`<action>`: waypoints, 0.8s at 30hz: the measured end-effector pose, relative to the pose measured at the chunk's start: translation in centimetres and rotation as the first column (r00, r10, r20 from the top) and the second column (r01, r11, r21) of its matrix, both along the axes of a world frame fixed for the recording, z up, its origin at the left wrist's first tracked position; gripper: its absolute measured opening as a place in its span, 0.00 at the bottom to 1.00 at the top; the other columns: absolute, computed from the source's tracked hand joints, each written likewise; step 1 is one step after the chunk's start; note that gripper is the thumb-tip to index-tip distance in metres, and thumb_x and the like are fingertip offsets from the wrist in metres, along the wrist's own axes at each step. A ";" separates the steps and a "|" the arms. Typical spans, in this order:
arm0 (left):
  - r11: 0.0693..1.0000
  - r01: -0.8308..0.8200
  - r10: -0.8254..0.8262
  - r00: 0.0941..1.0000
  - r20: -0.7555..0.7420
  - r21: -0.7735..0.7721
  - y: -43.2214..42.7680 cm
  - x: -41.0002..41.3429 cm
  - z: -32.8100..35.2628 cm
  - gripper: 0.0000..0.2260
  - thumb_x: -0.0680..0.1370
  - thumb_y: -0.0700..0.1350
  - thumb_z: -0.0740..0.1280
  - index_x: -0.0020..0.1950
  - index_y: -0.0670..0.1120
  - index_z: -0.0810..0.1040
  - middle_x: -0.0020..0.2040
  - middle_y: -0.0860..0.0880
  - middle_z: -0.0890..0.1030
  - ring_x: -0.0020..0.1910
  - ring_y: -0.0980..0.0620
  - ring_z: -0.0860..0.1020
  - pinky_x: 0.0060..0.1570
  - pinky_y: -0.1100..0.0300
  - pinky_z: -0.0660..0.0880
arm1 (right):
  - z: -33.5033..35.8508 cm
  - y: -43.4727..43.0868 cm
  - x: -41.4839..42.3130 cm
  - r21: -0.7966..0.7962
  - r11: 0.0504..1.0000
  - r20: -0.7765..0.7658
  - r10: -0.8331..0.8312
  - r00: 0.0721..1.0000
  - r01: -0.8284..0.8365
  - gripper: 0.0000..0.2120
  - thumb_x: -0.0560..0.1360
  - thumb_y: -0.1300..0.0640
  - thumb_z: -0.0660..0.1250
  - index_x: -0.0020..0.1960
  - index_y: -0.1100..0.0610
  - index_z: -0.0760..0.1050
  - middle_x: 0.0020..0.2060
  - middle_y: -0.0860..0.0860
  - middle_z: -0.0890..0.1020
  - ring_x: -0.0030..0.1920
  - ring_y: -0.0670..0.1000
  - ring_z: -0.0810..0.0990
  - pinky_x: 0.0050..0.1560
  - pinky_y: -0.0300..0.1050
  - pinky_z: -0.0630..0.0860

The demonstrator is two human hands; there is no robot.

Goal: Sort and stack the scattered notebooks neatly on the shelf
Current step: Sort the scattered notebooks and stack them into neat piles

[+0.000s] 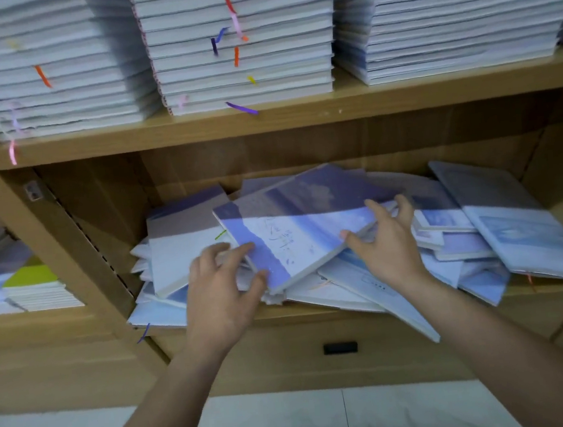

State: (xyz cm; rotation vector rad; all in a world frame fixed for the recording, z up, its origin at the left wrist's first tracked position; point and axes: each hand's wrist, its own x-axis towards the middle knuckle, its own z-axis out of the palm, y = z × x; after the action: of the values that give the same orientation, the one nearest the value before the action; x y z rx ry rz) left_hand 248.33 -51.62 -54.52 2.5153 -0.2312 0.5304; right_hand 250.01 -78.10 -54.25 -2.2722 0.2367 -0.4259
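Left grip: your left hand [224, 280] curls its fingers and thumb round the near corner of the top notebook [301, 221].
Right grip: your right hand [387, 237] pinches the opposite edge, fingers spread.
Notebook: tilted, on top of the pile [359, 285].
Pile: sprawls across the lower shelf [300, 311]; some covers overhang the front lip.
Advice: lift the notebook level and clear of the pile before you square it. Loose covers underneath may slide.
Above the pile: neat stacks [240, 45] show how the result should look.
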 end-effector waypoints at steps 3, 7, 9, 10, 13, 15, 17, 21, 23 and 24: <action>0.999 -0.008 0.011 0.994 -0.110 0.031 -0.3 0.7 0.0 0.35 0.72 0.71 0.52 0.75 0.57 0.68 0.77 0.48 0.66 0.75 0.48 0.59 0.74 0.50 0.59 | 0.1 -0.5 0.3 -0.099 0.995 -0.036 0.021 0.999 -0.025 0.35 0.77 0.41 0.69 0.78 0.54 0.64 0.80 0.55 0.43 0.74 0.55 0.66 0.62 0.49 0.72; 0.999 -0.018 0.024 0.991 -0.130 0.047 -3.4 -0.9 0.4 0.32 0.73 0.68 0.56 0.74 0.56 0.70 0.73 0.50 0.72 0.75 0.51 0.61 0.68 0.54 0.66 | 0.3 -1.4 0.6 -0.193 0.979 -0.061 0.060 0.996 -0.071 0.32 0.78 0.42 0.68 0.77 0.54 0.64 0.81 0.56 0.51 0.77 0.55 0.60 0.65 0.51 0.70; 0.995 0.061 -0.047 0.986 -0.158 0.085 -5.2 -2.4 0.5 0.27 0.77 0.65 0.60 0.74 0.59 0.69 0.71 0.53 0.73 0.75 0.55 0.59 0.65 0.57 0.68 | 0.3 -2.0 0.5 -0.224 0.971 -0.083 0.071 0.994 -0.088 0.31 0.79 0.43 0.66 0.78 0.52 0.63 0.81 0.54 0.50 0.78 0.56 0.59 0.67 0.54 0.69; 0.988 0.111 -0.091 0.982 -0.167 0.111 -6.1 -3.1 0.5 0.26 0.78 0.63 0.61 0.75 0.61 0.67 0.72 0.55 0.72 0.75 0.57 0.58 0.65 0.60 0.67 | 0.2 -2.3 0.4 -0.246 0.966 -0.089 0.063 0.994 -0.083 0.30 0.80 0.44 0.65 0.78 0.51 0.62 0.81 0.53 0.50 0.79 0.57 0.56 0.68 0.55 0.68; 0.966 0.213 -0.183 0.964 -0.194 0.145 -7.5 -3.5 0.1 0.24 0.77 0.63 0.61 0.73 0.64 0.68 0.70 0.55 0.74 0.73 0.57 0.65 0.63 0.61 0.68 | -0.1 -3.3 -0.3 -0.254 0.967 -0.089 -0.012 0.996 -0.012 0.28 0.79 0.44 0.65 0.76 0.50 0.65 0.79 0.52 0.53 0.78 0.59 0.54 0.68 0.56 0.68; 0.965 0.222 -0.201 0.967 -0.154 0.138 -7.6 -2.8 0.3 0.22 0.76 0.63 0.58 0.67 0.61 0.76 0.61 0.54 0.80 0.63 0.52 0.75 0.58 0.59 0.72 | -0.4 -4.1 -0.9 -0.236 0.970 -0.100 -0.079 0.992 0.054 0.31 0.78 0.42 0.67 0.76 0.52 0.64 0.76 0.53 0.56 0.74 0.60 0.59 0.62 0.55 0.71; 0.980 0.164 -0.162 0.986 -0.028 0.113 -6.9 -1.3 0.1 0.21 0.75 0.60 0.58 0.62 0.55 0.80 0.57 0.54 0.81 0.56 0.49 0.77 0.55 0.55 0.74 | -0.7 -4.8 -1.6 -0.190 0.977 -0.128 -0.128 0.983 0.102 0.35 0.76 0.39 0.68 0.76 0.54 0.61 0.72 0.55 0.59 0.68 0.62 0.67 0.57 0.55 0.74; 0.991 0.076 -0.062 0.991 -0.119 0.112 -5.6 1.0 -0.8 0.26 0.77 0.56 0.66 0.73 0.51 0.71 0.70 0.48 0.71 0.67 0.45 0.68 0.64 0.50 0.70 | -1.3 -5.4 -2.5 0.070 0.998 -0.197 0.015 0.980 -0.001 0.37 0.78 0.42 0.67 0.79 0.56 0.55 0.53 0.57 0.81 0.48 0.58 0.81 0.45 0.57 0.79; 0.994 0.092 -0.079 0.979 -0.190 0.059 -5.8 1.1 -1.2 0.29 0.77 0.58 0.67 0.75 0.49 0.68 0.71 0.47 0.70 0.66 0.45 0.71 0.64 0.52 0.70 | -1.6 -5.4 -3.1 0.143 0.987 -0.169 0.100 0.980 -0.076 0.35 0.80 0.45 0.66 0.79 0.54 0.55 0.51 0.52 0.83 0.45 0.53 0.82 0.44 0.55 0.80; 0.996 0.080 -0.073 0.977 -0.201 0.030 -6.1 1.0 -1.2 0.29 0.77 0.59 0.67 0.74 0.49 0.69 0.69 0.47 0.70 0.63 0.45 0.73 0.62 0.53 0.71 | -1.8 -5.6 -3.3 0.137 0.987 -0.145 0.107 0.984 -0.087 0.32 0.80 0.46 0.66 0.79 0.53 0.57 0.53 0.50 0.83 0.45 0.50 0.82 0.43 0.50 0.79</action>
State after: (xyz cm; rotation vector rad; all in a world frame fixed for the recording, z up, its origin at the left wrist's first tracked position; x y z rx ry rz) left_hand 249.37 -57.74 -55.72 2.5630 -0.2625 0.2417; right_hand 246.71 -83.66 -56.06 -2.1787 0.2233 -0.1813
